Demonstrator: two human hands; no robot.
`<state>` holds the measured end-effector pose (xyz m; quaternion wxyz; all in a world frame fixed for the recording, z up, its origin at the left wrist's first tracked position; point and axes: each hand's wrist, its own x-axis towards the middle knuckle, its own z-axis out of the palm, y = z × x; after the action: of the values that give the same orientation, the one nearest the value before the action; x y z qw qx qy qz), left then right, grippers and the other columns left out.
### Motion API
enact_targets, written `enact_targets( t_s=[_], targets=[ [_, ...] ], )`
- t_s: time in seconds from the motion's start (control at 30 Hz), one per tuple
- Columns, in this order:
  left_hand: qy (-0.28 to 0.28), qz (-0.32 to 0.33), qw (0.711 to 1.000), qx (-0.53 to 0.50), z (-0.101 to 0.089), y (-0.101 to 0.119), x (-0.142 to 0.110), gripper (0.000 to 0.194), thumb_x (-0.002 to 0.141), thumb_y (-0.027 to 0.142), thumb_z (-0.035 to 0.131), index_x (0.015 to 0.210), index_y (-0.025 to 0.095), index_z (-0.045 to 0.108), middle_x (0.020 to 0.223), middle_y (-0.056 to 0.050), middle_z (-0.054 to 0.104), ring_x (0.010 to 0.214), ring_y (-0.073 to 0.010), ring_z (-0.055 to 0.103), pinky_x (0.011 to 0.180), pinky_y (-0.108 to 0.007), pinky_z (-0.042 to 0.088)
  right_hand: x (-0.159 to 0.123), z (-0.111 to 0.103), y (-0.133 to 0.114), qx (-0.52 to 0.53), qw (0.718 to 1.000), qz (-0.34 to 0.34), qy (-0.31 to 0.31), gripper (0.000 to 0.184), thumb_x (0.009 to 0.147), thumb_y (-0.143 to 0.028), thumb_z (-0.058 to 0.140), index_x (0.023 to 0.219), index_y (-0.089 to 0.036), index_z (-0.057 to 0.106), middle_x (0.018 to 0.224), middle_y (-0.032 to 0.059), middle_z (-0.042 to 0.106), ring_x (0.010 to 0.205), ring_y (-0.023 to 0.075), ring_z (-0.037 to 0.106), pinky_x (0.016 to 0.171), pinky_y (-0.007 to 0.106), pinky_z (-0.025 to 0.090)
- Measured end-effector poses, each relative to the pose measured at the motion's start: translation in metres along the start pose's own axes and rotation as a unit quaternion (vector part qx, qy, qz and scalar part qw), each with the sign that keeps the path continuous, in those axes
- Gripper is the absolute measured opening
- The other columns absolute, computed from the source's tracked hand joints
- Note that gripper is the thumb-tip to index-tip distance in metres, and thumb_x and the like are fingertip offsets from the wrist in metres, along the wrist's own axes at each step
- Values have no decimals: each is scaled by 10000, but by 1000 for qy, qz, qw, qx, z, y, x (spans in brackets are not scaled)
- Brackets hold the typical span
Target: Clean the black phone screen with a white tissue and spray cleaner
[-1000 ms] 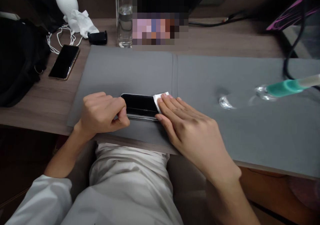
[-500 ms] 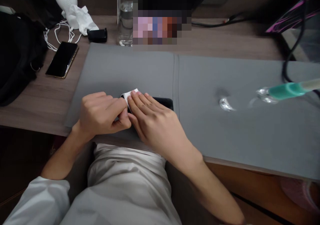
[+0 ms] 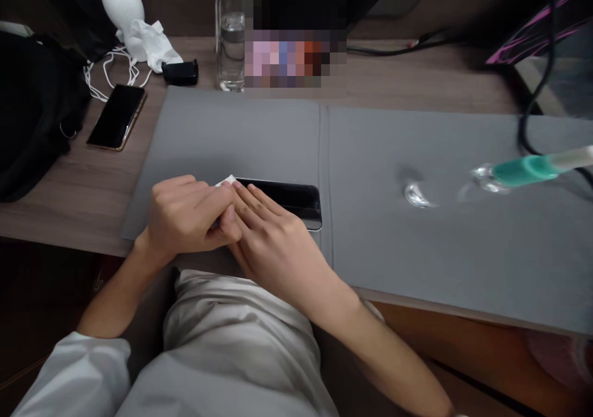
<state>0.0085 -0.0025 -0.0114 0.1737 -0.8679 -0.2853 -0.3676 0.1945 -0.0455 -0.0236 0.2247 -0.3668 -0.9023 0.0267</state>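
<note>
The fingers [image 3: 259,202] of the right hand [image 3: 278,250] lie extended and unclenched over a small white paper wipe [image 3: 226,181], at the left end of a flat black glass-faced smartphone [image 3: 287,196] resting on a grey felt mat [image 3: 241,136]; the left hand [image 3: 185,216] curls at that same end, its grip hidden, so cannot tell. The phone's right part lies uncovered, its left end under hands and wipe. Count: two hands, one wipe, two phones, the second a black smartphone [image 3: 117,117] on the brown wood-grain bench [image 3: 60,219].
</note>
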Motion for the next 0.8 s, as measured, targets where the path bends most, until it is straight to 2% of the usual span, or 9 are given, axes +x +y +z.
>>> enact_targets(
  t_s=[0.13,0.37,0.47,0.53,0.8],
  targets=[
    [-7,-2,1000,-2,-1,1,1,317,920,168,500,614,238,463,478,49,459,419,-123,384,483,-311,341,-6,-1,-4,-1,1000,-5,10,438,1100,-223,471,1409,39,638,1510,242,610,1439,333,593,1246,479,495],
    [-13,-8,1000,-7,-2,1,1,295,897,149,514,615,233,485,485,46,499,423,-124,417,491,-313,346,-17,3,-9,10,999,-4,30,518,1104,-312,518,1463,56,581,1535,238,588,1464,322,573,1268,477,470],
    [-17,-9,1000,-9,-2,0,0,290,899,148,513,621,232,499,491,47,516,425,-125,417,496,-313,353,-23,1,-7,26,999,3,24,533,1096,-365,548,1490,-6,582,1558,205,575,1482,287,557,1287,476,444],
    [-17,-9,1000,-11,-2,0,0,283,893,146,515,623,232,501,494,45,520,423,-126,420,495,-319,355,-28,-2,-3,27,999,8,20,521,1091,-362,566,1505,-46,579,1562,181,578,1486,270,554,1289,478,439],
    [-10,-17,1000,-14,0,1,-1,226,838,128,505,641,238,494,481,58,481,417,-125,397,487,-310,330,-57,-18,10,-26,999,27,33,495,1065,-284,628,1493,-40,580,1530,172,623,1443,268,602,1285,486,444]
  ],
)
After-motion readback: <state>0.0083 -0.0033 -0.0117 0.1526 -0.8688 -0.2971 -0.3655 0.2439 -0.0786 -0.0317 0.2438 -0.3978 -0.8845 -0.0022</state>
